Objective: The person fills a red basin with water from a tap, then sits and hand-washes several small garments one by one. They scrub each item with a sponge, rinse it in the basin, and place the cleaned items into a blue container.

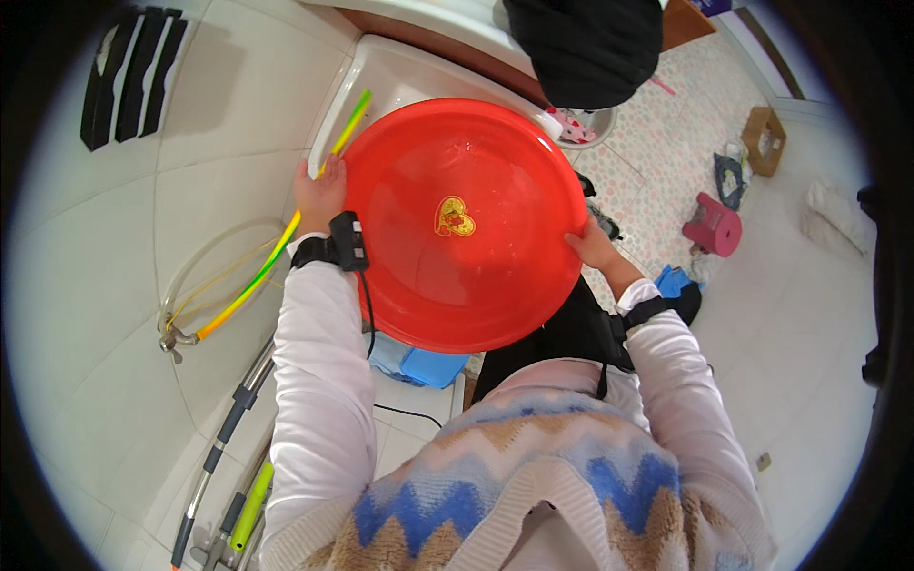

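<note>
A large red plastic basin point(471, 285) with a yellow heart decoration inside its bottom is held over the edge of a white sink point(385, 71). At its right rim, my right hand point(596, 244) grips with the thumb over the edge. My left hand point(321, 193) is at the left rim, palm against the outside, the fingers pointing up; whether it grips is hard to tell. Beside that hand, a yellow-green hose point(250, 285) runs from a metal wall tap point(171, 338) up into the sink. Some liquid or sheen shows inside the basin.
A black cloth point(589, 50) hangs above a metal bowl point(607, 128) holding pink fabric. Mop handles point(207, 464) lean at the lower left. On the floor to the right stand a pink stool point(716, 225) and a brown box point(764, 143). Blue cloths point(435, 366) lie below the basin.
</note>
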The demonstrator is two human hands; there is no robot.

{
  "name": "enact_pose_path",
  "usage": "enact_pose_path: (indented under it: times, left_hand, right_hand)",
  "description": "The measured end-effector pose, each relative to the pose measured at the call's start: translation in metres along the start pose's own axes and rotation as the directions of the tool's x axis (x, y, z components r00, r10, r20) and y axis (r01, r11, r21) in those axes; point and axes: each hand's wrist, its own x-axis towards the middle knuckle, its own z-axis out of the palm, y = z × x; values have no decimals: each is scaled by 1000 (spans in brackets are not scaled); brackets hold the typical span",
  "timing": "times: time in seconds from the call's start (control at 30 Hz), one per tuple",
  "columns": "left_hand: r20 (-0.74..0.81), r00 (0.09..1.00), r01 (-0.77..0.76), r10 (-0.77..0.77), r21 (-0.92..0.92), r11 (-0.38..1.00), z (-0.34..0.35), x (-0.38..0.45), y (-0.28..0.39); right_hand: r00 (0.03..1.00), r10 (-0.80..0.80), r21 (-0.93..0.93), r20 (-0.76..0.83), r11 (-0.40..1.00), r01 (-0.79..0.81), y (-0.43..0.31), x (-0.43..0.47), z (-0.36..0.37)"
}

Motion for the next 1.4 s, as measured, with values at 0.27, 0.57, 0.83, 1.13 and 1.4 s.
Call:
enact_pose_path:
  times: [0.27,0.57,0.83,1.13,1.4]
  left_hand:
    - [138,743,-369,655,901,228,-99,-53,3]
    - [-458,879,173,132,563,808,-247,-159,-102]
    - [-327,877,-218,352,381,898,-252,-162,-148]
    - [-272,899,-289,342,218,932,-242,-169,-142]
    - [-301,860,-366,413,201,909,-232,-172,-151]
  right_hand:
    - [993,112,-114,26,988,-109,-20,-4,-5]
    - [1000,-20,-118,-18,993,18,-58,19,-34]
    - [898,-422,-124,-128,905,407,-98,75,-47]
    - [838,-538,-173,-88,837,519,-99,90,-43]
    - [906,-416,97,-77,901,423,-97,128,-32]
